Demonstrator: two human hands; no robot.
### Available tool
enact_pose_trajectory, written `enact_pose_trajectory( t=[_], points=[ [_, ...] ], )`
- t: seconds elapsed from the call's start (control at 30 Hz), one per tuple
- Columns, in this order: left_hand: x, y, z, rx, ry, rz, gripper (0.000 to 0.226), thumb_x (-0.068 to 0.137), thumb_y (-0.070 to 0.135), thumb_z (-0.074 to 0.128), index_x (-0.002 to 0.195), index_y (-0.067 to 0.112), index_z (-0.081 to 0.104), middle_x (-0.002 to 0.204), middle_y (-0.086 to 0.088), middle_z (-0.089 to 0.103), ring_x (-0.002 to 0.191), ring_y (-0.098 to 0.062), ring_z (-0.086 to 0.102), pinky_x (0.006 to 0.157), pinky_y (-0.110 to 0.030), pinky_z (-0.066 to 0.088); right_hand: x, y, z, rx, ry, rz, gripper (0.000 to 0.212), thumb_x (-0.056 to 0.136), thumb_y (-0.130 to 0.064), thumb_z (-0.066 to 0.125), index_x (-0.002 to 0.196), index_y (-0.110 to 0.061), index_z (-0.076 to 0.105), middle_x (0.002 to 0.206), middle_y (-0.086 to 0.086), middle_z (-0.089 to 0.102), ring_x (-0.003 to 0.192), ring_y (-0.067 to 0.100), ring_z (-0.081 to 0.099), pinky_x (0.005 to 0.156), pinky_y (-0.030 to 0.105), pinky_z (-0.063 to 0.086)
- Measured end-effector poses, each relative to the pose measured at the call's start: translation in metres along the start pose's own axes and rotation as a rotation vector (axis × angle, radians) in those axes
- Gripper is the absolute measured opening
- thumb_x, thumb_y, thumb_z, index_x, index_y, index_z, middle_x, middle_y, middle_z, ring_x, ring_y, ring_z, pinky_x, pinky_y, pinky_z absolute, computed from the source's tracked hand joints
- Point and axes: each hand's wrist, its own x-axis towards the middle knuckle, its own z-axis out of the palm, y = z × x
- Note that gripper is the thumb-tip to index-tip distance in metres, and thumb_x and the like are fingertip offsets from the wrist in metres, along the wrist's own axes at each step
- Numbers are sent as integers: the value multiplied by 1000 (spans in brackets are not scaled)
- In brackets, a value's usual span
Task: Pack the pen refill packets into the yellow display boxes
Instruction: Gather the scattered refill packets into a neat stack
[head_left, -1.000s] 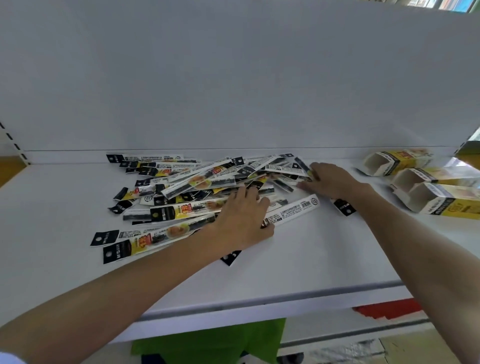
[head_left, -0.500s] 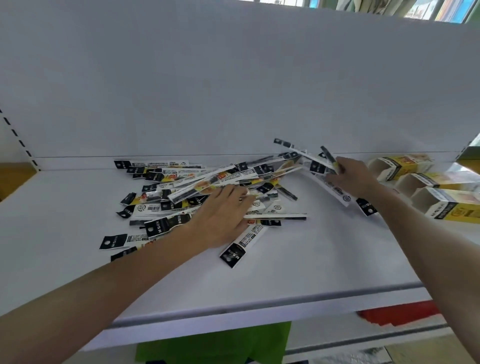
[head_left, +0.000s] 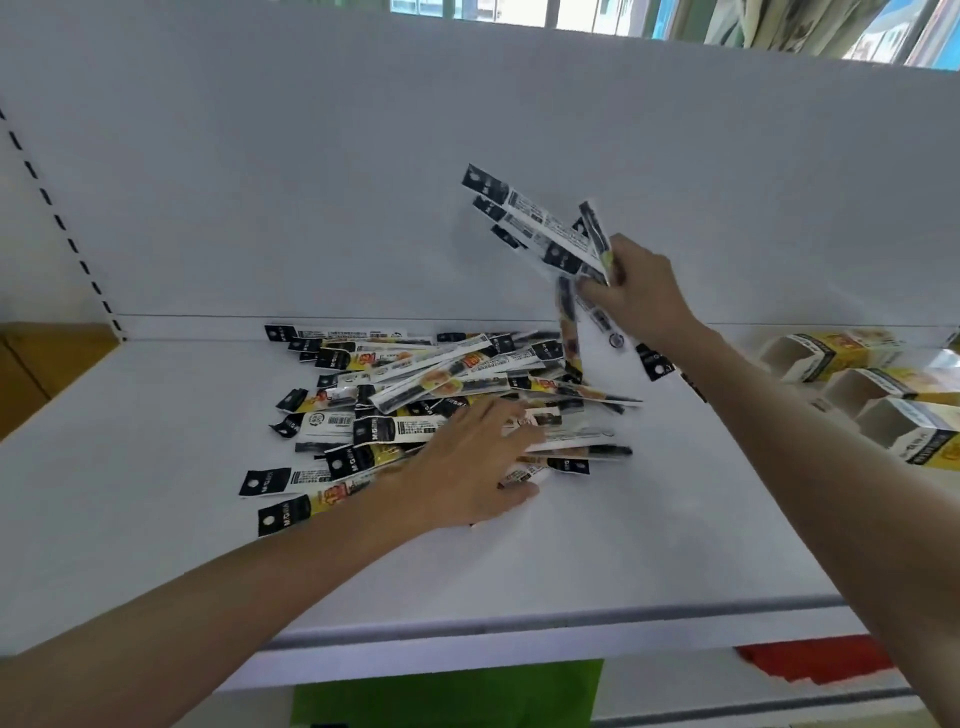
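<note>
Risen right hand (head_left: 641, 296), grip clamped on several packets (head_left: 540, 228), left hand (head_left: 467, 467) flat on pile (head_left: 415, 374), three boxes (head_left: 841, 353)

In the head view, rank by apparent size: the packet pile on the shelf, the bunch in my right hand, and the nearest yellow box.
1. packet pile
2. bunch gripped by the right hand
3. nearest yellow box, cut by the frame edge, so unsure

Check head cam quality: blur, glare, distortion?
Head view: wide-angle lens bows the shelf edge; light soft and even, only faint shadow under the left hand; packets gripped by the right hand slightly motion-blurred; yellow boxes at the right border soft; windows blown out.
</note>
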Motion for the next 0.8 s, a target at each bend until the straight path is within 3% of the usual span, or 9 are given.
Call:
enact_pose_trajectory(
  t=[0.1, 0.17, 0.23, 0.3, 0.4, 0.47, 0.53, 0.63, 0.8],
  points=[
    [-15, -25, -1, 86, 142, 20, 49, 81, 31, 63, 125, 12, 50, 132, -11, 45, 125, -27, 37, 102, -44, 39, 7, -30, 21, -28, -89, -113, 28, 86, -22, 62, 81, -11, 37, 60, -2, 37, 54, 17, 36, 51, 29, 28],
    [-27, -40, -5, 134, 263, 8, 47, 68, 27, 73, 108, 11, 55, 113, -12, 57, 109, -24, 44, 87, -41, 50, 6, -46, 39, -77, -184, -213, 26, 87, -24, 61, 90, -10, 40, 69, 3, 46, 62, 23, 44, 54, 31, 31],
    [-39, -53, -10, 180, 364, -16, 48, 61, 30, 76, 96, 12, 50, 97, -8, 60, 93, -20, 42, 76, -34, 48, 0, -56, 61, -128, -331, -299, 27, 87, -26, 60, 99, -11, 41, 80, 7, 52, 69, 25, 48, 56, 30, 32],
    [-49, -60, -15, 227, 440, -43, 48, 62, 37, 73, 91, 15, 43, 91, -6, 57, 86, -19, 40, 73, -31, 42, -8, -60, 86, -161, -486, -353, 43, 88, -31, 59, 122, -11, 41, 101, 10, 57, 84, 24, 52, 65, 29, 37],
    [-59, -66, -13, 240, 465, -94, 58, 66, 51, 64, 106, 14, 46, 110, -9, 55, 102, -23, 43, 86, -36, 38, -14, -57, 112, -246, -585, -408, 75, 83, -57, 52, 144, -19, 28, 135, 9, 48, 120, 27, 41, 95, 39, 38],
    [-58, -70, -14, 241, 420, -142, 79, 64, 60, 62, 125, 14, 43, 133, -13, 44, 124, -29, 35, 103, -40, 29, -13, -56, 115, -248, -586, -388, 88, 75, -71, 49, 145, -24, 27, 143, 5, 41, 130, 26, 32, 104, 45, 32],
    [-54, -75, -20, 234, 308, -210, 103, 61, 72, 56, 142, 15, 26, 150, -16, 23, 139, -30, 15, 115, -45, 14, -11, -57, 107, -216, -579, -358, 88, 75, -68, 56, 145, -25, 25, 148, 3, 35, 135, 24, 28, 108, 46, 28],
    [-42, -84, -30, 171, 24, -323, 118, 62, 82, 50, 148, 21, -4, 157, -7, -6, 144, -24, -7, 116, -48, -5, -10, -51, 89, -198, -523, -296, 82, 78, -64, 54, 145, -25, 27, 149, 3, 33, 137, 22, 25, 111, 46, 24],
    [-31, -85, -25, 98, -130, -363, 105, 69, 78, 48, 147, 27, 1, 153, -2, 16, 140, -23, 15, 115, -50, 6, -12, -3, 72, -252, -495, 23, 62, 90, -60, 34, 144, -29, 29, 151, 3, 30, 139, 22, 24, 113, 47, 20]
  ],
)
